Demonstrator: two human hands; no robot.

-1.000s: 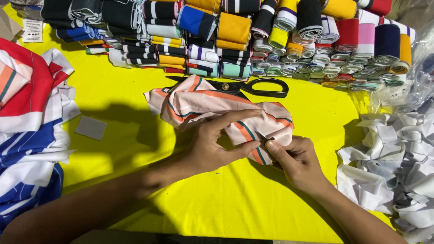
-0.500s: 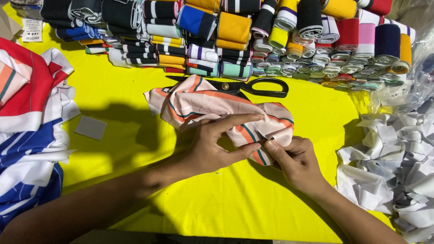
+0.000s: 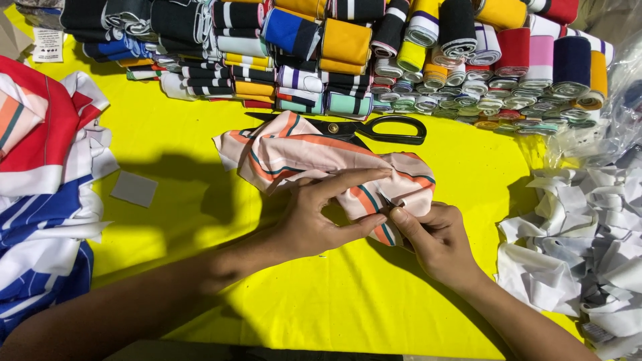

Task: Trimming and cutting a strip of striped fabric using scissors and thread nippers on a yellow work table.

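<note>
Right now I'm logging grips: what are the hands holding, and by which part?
Both hold the striped cloth at its near right end: the left hand pinches the folded edge, and the right hand presses its fingers on that edge.

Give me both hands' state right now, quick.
Left hand: fingers pinched on the striped peach fabric piece, pressing it to the yellow table.
Right hand: closed, pinching the same fabric's edge.
</note>
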